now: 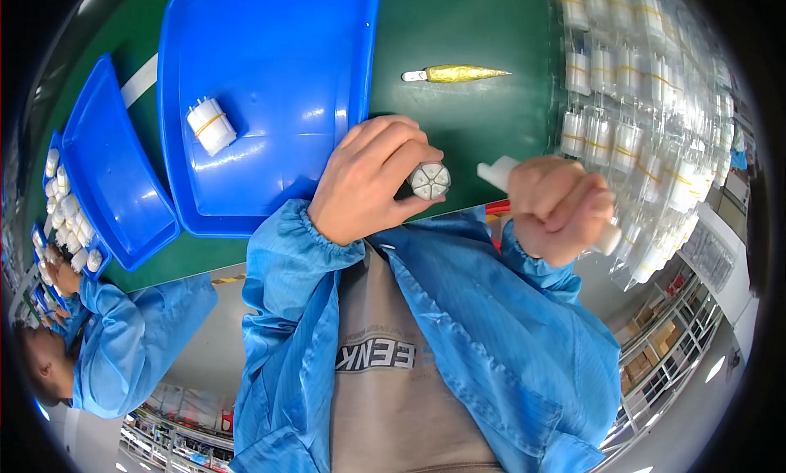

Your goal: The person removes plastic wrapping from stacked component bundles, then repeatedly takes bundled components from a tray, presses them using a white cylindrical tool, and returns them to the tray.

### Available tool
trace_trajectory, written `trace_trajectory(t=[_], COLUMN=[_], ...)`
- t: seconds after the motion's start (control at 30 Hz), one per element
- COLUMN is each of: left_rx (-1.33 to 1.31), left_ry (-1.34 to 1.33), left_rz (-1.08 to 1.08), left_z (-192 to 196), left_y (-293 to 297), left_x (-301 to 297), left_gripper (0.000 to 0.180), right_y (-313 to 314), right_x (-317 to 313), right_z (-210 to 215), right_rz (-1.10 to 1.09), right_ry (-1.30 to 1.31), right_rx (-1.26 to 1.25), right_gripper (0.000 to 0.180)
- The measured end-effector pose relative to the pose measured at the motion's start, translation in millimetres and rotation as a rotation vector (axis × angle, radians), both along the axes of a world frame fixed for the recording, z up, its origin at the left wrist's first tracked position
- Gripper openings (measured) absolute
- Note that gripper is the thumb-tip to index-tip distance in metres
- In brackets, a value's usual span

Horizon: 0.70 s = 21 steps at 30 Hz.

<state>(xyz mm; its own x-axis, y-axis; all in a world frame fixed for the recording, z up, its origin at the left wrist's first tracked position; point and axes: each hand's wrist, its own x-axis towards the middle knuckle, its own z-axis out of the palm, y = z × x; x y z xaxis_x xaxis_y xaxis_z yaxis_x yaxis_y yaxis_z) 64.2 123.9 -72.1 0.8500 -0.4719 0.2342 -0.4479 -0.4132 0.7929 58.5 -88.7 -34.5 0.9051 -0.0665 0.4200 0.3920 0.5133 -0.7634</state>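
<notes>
Near the table's front edge my left hand is closed round a round bundle of white pieces. Its end faces up and shows several wedge-shaped parts fitted together in a circle. To the right of it, apart from the bundle, my right hand makes a fist round a white rod. One end of the rod points toward the bundle, and the other comes out below the fist. Beyond my hands a pointed yellow tool with a white end lies on the green tabletop.
A large blue tray at the left holds a banded white bundle. Another blue tray lies beyond it, near a co-worker's sleeve and loose white pieces. Clear plastic packs of banded white bundles are stacked at right.
</notes>
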Motion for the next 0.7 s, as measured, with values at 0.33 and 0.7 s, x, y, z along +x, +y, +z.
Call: trace_trajectory(t=[0.33, 0.7], left_rx=[0.012, 0.050], left_ry=[-0.006, -0.025], left_rz=[-0.011, -0.016], left_z=[-2.5, -1.9], left_y=[-2.7, -5.0], left_x=[1.1, 2.7], left_gripper=[0.044, 0.049], right_y=[-12.4, -4.0], right_x=[30.1, 58.0], right_z=[4.2, -23.9], right_rz=[-0.201, -0.189], right_ry=[0.249, 0.105], right_rx=[-0.894, -1.301], right_gripper=[0.030, 0.019])
